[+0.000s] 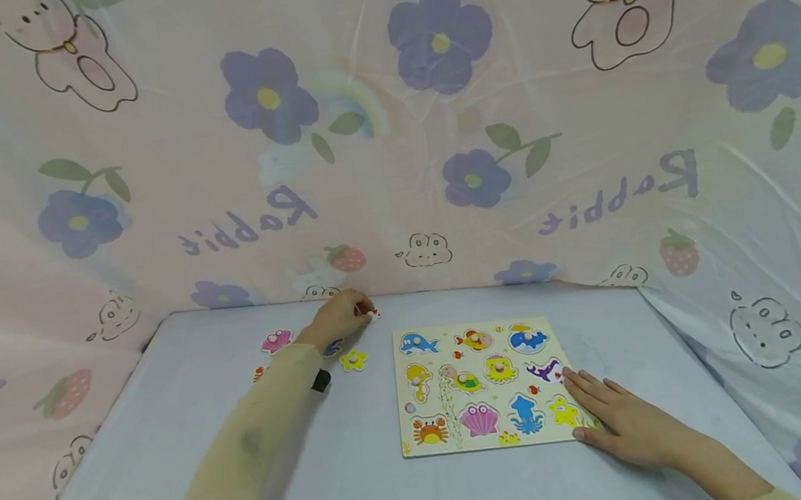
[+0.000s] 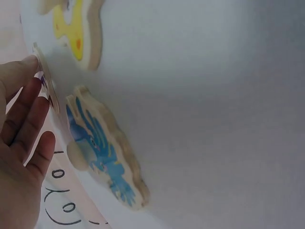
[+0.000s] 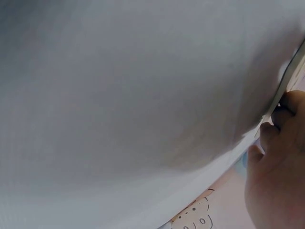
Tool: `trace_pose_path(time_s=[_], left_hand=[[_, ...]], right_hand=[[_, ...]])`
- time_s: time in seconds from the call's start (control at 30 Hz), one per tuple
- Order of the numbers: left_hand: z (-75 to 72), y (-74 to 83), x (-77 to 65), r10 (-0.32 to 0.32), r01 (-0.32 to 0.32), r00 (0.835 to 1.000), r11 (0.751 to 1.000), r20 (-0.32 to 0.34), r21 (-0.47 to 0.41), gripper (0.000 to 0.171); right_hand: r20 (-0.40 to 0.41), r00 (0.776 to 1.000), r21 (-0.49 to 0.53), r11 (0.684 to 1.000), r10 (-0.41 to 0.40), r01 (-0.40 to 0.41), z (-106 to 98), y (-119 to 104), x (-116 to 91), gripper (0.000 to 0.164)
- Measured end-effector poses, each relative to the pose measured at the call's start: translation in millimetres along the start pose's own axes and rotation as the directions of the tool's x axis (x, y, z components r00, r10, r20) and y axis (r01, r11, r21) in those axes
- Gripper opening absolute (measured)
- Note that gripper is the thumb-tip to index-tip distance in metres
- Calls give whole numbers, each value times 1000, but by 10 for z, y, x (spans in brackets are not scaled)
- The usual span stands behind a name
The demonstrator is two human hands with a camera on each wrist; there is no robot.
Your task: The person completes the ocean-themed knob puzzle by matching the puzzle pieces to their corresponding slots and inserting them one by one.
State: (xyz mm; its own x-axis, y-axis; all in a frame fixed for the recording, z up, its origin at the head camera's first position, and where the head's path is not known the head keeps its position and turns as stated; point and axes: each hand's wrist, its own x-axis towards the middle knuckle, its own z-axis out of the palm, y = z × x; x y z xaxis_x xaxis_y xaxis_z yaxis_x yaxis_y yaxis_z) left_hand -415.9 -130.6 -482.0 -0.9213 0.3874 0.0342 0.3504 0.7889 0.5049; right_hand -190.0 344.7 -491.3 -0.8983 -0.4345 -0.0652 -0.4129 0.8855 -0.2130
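My left hand point(image 1: 337, 320) reaches to the far side of the table and pinches a small wooden puzzle piece point(image 2: 46, 78) between thumb and fingers. Its picture is mostly hidden. Beside that hand lie a blue squid piece point(image 2: 102, 148) with a round knob, a yellow star piece point(image 1: 354, 361), a pink shell piece point(image 1: 277, 342) and a partly covered orange piece point(image 1: 259, 374). My right hand point(image 1: 628, 422) rests with extended fingers on the right edge of the sea-animal puzzle board point(image 1: 402, 383). The board lies flat, showing several colourful sea creatures.
A white cloth covers the table point(image 1: 351, 456). Behind it hangs a pink curtain point(image 1: 380, 202) with flowers and rabbits, meeting the table's far edge. A small black object point(image 1: 321, 381) shows by the left wrist.
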Motion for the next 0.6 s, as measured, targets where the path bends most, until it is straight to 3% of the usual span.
trace_pose_path(time_s=[0.6], left_hand=[[26,100,-46,-41,42,999,999,-28,25,11]], right_hand=[[-13,1000,21,1000,-18,18,2,11,-13,83]])
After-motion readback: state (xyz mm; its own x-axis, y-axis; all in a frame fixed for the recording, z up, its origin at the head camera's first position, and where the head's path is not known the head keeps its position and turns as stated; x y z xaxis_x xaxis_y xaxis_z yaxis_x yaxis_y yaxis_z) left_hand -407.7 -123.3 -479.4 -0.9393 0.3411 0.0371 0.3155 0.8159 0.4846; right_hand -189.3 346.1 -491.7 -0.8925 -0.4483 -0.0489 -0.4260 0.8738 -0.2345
